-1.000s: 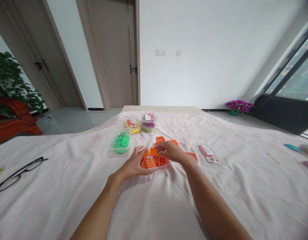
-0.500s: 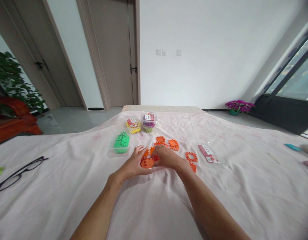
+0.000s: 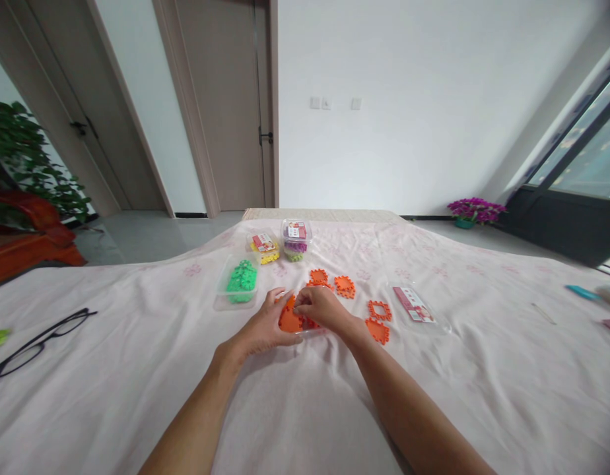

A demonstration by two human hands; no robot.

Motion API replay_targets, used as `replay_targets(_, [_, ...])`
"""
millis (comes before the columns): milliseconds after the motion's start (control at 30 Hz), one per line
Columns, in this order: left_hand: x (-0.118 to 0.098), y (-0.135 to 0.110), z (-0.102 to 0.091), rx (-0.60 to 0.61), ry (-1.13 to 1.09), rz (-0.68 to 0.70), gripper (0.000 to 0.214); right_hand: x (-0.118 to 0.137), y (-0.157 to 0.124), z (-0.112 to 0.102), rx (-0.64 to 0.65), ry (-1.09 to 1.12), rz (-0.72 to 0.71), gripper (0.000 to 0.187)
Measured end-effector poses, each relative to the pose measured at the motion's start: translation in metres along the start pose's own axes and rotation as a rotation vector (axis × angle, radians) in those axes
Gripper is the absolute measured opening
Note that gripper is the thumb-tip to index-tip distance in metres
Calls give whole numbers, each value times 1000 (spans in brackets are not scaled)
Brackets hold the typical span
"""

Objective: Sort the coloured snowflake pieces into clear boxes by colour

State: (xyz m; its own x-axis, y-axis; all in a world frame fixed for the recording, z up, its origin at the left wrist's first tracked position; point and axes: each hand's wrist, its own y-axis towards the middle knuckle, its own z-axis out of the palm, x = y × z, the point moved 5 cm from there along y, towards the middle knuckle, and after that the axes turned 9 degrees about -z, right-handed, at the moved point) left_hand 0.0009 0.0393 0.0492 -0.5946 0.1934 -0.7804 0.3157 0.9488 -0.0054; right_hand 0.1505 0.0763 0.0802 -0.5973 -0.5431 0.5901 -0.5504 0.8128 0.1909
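Orange pieces (image 3: 290, 321) could spill toward the cloth's (image 3: 295, 409) far edge if the spread left hand (image 3: 265, 326) slips; right hand's (image 3: 323, 307) hold unclear.

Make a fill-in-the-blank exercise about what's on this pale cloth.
The left hand touches a clear plastic box of toothed plastic pieces coloured ____.
Black-framed glasses lie on the picture's ____ side.
The clear plastic tray nearest them holds small pieces coloured ____.
The loose red-labelled clear plastic lid lies nearer the ____ hand.

Words: orange; left; green; right.
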Motion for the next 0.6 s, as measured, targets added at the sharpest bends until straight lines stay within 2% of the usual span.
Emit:
replay_targets(133, [2, 1, 0, 2, 2, -5, 96, 2, 0, -7, -83, -94, -9, 11])
replay_targets(333, [2, 2, 1, -15, -12, 26, 92, 15, -3, -2, 95, -36, -75, 10])
replay_targets(400, [3, 2, 1, -20, -14, 35, 92, 18, -4, -3, 102, -22, -98, 10])
replay_targets(500, [5, 2, 2, -14, -26, 26, 95, 15, -5, -15, 71, -23, -108, 12])
replay_targets(600, [7, 3, 2, -7, -37, 11, 98, -3, -8, -40, 14, -44, -50, 15])
